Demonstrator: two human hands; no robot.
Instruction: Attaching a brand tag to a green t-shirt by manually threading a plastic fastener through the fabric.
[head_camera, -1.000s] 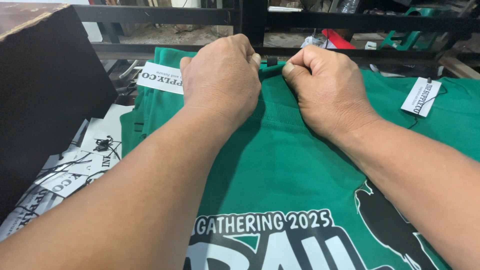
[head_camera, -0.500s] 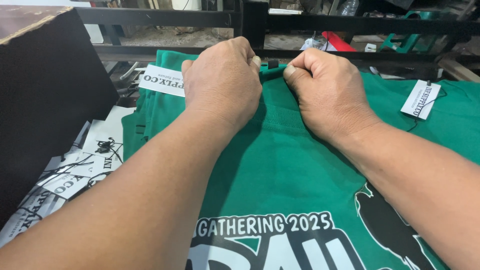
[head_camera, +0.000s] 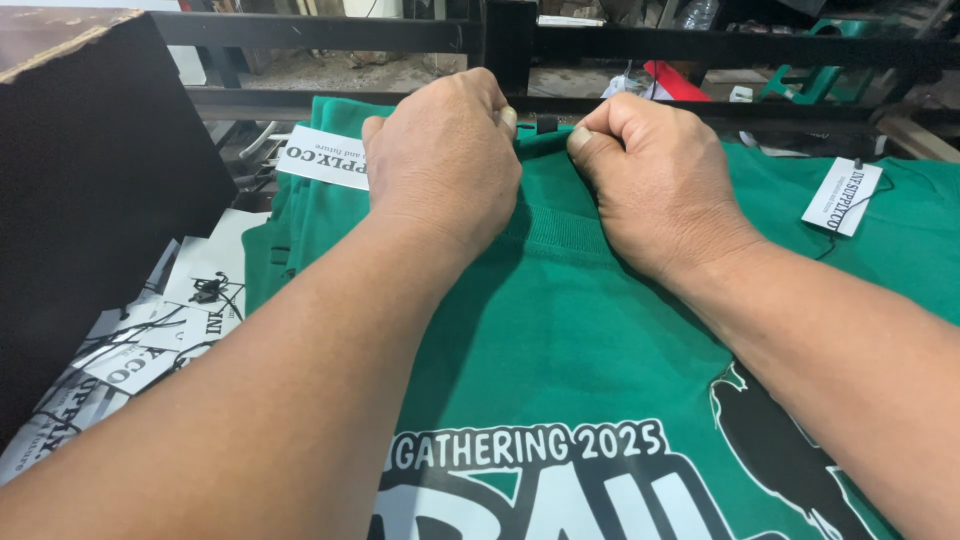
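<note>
A green T-shirt (head_camera: 560, 340) with a white and black print lies flat in front of me, its collar at the far end. My left hand (head_camera: 445, 160) and my right hand (head_camera: 655, 185) rest side by side on the collar, both with fingers curled and pinching the collar's edge (head_camera: 540, 135). What sits between the fingertips is hidden by the knuckles. A white hang tag (head_camera: 325, 155) lies just left of my left hand on the stack of green shirts.
A second white hang tag (head_camera: 843, 195) on a black string lies on green cloth at the right. Several loose white tags (head_camera: 150, 340) are piled at the left beside a dark box (head_camera: 90, 200). A black metal rail (head_camera: 520, 40) runs across the back.
Both hands have shifted slightly closer together at the collar; the fabric between them is bunched a little more. Otherwise the scene is the same.
</note>
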